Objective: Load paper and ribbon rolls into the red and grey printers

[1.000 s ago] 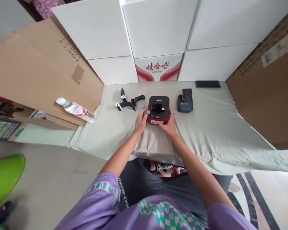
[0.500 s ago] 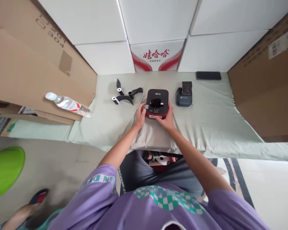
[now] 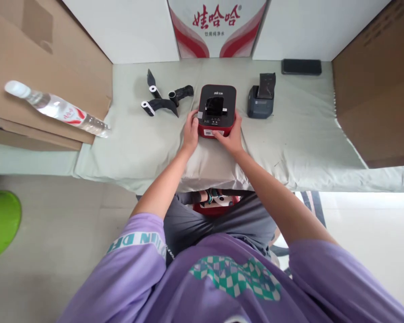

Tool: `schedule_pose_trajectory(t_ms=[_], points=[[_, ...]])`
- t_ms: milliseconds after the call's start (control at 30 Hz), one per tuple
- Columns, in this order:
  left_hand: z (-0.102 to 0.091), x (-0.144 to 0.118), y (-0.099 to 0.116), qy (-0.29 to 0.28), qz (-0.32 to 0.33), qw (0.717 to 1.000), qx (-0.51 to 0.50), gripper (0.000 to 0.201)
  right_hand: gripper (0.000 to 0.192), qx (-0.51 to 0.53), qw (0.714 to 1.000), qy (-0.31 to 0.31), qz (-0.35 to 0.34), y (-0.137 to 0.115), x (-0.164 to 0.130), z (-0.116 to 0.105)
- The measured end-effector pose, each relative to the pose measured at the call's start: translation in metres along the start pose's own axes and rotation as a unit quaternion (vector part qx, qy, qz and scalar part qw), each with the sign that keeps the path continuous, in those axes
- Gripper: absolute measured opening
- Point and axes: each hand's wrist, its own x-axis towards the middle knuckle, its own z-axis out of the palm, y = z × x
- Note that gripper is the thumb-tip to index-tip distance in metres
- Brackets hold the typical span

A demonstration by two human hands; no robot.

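Both of my forearms reach forward from my purple shirt [image 3: 202, 287], over my lap, to the pale green cloth [image 3: 289, 143] that covers the low surface ahead. My left hand [image 3: 190, 131] rests against the left near corner of the red and black device [image 3: 217, 110], fingers curled along its side. My right hand [image 3: 231, 136] lies at the right near corner, its fingers stretched across the lower front edge where a white label sits. Neither hand is closed around the device; each is pressed flat to a side, so that it is clasped between them, and it stands on the cloth just beyond a raised fold.

Just right of it stands a small grey-blue printer [image 3: 261, 95] with its lid tipped up. To the left, near but apart, lie three black rolls [image 3: 161, 99] with loose curling ends. Farther left, a clear water bottle [image 3: 55, 109] with a red label lies tilted on brown cardboard [image 3: 30, 58]. Beyond the printer a black phone [image 3: 301, 67] lies flat near the wall. At the far edge stands a white box with red lettering [image 3: 217, 28], and a large cardboard box [image 3: 377, 89] closes the right side.
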Motion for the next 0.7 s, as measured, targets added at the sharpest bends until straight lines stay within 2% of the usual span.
schedule_pose_trajectory(t_ms=[233, 433, 567, 700], points=[[0.0010, 0.0004, 0.0048, 0.016, -0.005, 1.000, 0.007, 0.086, 0.121, 0.002, 1.000, 0.006, -0.029, -0.0014, 0.0008, -0.0012], [0.0013, 0.0012, 0.0037, 0.002, 0.000, 1.000, -0.005, 0.085, 0.125, 0.008, 1.000, 0.007, -0.028, 0.0014, 0.0025, 0.0000], [0.0040, 0.0020, 0.0016, 0.017, -0.005, 1.000, -0.020, 0.084, 0.126, 0.004, 1.000, 0.005, -0.015, 0.0012, 0.0035, 0.0001], [0.0059, 0.0031, 0.0016, 0.025, -0.021, 0.999, -0.041, 0.075, 0.125, 0.016, 1.000, 0.004, -0.014, 0.0023, 0.0045, 0.0003]])
